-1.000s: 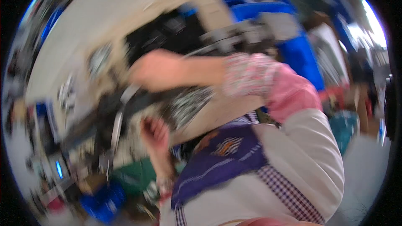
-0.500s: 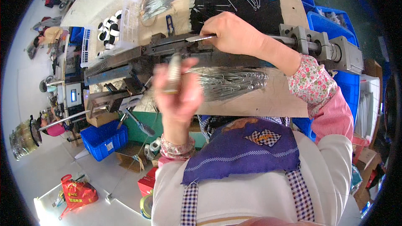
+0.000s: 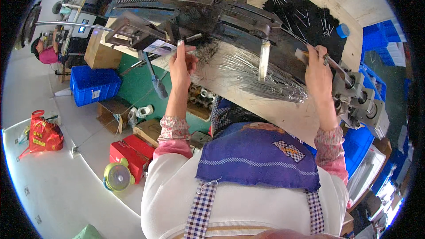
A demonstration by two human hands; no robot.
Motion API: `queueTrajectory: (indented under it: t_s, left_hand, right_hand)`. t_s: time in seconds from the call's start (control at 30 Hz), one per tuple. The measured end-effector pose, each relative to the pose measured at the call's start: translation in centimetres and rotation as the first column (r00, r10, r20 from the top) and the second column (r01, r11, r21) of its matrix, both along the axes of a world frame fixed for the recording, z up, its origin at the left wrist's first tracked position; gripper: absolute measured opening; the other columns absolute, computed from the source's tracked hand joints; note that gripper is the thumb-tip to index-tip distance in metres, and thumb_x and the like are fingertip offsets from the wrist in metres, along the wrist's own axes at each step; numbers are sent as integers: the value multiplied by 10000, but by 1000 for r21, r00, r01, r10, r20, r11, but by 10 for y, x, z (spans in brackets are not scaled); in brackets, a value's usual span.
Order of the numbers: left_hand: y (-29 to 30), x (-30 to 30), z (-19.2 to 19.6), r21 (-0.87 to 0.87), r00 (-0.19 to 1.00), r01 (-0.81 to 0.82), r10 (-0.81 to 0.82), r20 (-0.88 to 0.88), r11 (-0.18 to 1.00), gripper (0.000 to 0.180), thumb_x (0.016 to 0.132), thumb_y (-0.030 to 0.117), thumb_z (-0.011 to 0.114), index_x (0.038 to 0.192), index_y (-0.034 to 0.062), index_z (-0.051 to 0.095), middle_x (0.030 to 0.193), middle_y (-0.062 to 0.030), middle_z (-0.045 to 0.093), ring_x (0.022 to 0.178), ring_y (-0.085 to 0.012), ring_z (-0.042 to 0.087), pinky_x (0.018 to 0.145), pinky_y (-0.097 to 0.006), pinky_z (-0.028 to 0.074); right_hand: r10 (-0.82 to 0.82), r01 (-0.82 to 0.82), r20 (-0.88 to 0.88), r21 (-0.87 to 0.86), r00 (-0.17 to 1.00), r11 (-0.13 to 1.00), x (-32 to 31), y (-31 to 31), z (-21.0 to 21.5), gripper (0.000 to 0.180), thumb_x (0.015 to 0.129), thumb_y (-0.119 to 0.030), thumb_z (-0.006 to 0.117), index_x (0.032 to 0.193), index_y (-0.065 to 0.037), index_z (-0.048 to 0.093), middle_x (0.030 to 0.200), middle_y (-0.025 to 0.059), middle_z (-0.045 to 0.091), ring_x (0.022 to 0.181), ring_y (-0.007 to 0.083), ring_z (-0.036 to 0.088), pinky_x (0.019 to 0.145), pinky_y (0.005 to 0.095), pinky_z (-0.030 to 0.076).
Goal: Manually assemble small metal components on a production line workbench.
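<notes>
Head view, fed to me well away from the bench, puts the right hand [image 3: 318, 75] over the right part of a long dark steel bench machine [image 3: 239, 28], its fingers bent beside a small tan piece [image 3: 302, 56] and close to a bright metal shaft [image 3: 340, 71]. A thin wire [image 3: 294, 35] runs along the machine toward those fingertips; I cannot tell whether they pinch it, the tan piece or neither. The left hand [image 3: 180, 68] is half curled by the bracket [image 3: 152, 40] at the machine's near side, thumb up and apart from the fingers, and I see nothing held in it. Between the hands, a pale upright lever [image 3: 264, 62] stands out in front of a bundle of bright wires [image 3: 283, 86] on the wooden tabletop [image 3: 248, 102]; beyond the machine, loop-ended wires [image 3: 326, 24] lie on a black mat [image 3: 287, 4] near a blue round lid [image 3: 342, 30]. I judge a single wire light, stiff yet springy, smooth enough to roll between fingers, and more likely to bend than break. I would pinch it on the straight part close to one end, since the looped ends could snag their neighbours. The tan piece looks rigid; I would hold it by its sides.
</notes>
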State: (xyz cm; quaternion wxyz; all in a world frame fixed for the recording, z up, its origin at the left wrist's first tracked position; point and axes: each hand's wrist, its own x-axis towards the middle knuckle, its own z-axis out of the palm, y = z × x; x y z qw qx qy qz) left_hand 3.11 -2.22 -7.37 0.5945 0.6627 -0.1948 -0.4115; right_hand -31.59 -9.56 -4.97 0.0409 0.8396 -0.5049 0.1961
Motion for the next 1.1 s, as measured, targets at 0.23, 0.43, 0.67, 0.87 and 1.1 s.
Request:
queueTrajectory:
  t_s: [0.23, 0.43, 0.67, 0.87, 1.1]
  left_hand:
    - [-7, 6, -20, -131, 990, -52, 34, -138, 990, 273, 957, 273, 551, 918, 22, 653, 598, 6, 501, 415, -60, 362, 365, -221, 230]
    - [-11, -61, 11, -409, 983, -86, 9, -185, 908, 213, 989, 239, 496, 872, 65, 534, 599, 41, 383, 439, -49, 300, 369, -213, 244]
    - [-62, -198, 83, -306, 331, 832, -857, -396, 463, 272, 980, 281, 510, 838, 50, 514, 594, 46, 382, 417, -50, 340, 376, -211, 237]
    - [-70, -209, 52, -238, 578, 633, -654, -488, 737, 228, 973, 263, 529, 855, 68, 540, 601, 56, 398, 415, -47, 328, 381, -221, 235]
    - [-61, -202, 40, -358, 808, 395, -506, -303, 846, 220, 988, 242, 500, 865, 66, 548, 613, 35, 409, 433, -62, 330, 399, -234, 255]
  right_hand:
    - [-101, 101, -9, 175, 995, 979, -18, -26, -51, 269, 841, -51, 536, 1105, -2, 517, 833, 207, 613, 685, 394, 623, 576, 492, 505]
    - [51, -145, 281, 325, 958, 934, -24, 33, 34, 160, 810, -66, 606, 927, -15, 511, 836, 169, 554, 775, 374, 582, 659, 438, 469]
    - [267, -395, 298, 566, 917, 724, -53, 37, 69, 183, 822, -156, 606, 907, -10, 537, 862, 172, 571, 815, 381, 581, 674, 452, 451]
    - [272, -358, 241, 739, 931, 570, -80, 52, 84, 174, 828, -206, 623, 927, -73, 571, 741, 156, 605, 726, 382, 589, 623, 434, 443]
    - [203, -161, 353, -144, 914, 976, -30, -31, 99, 174, 815, -58, 560, 986, -33, 537, 827, 145, 606, 815, 369, 606, 699, 445, 492]
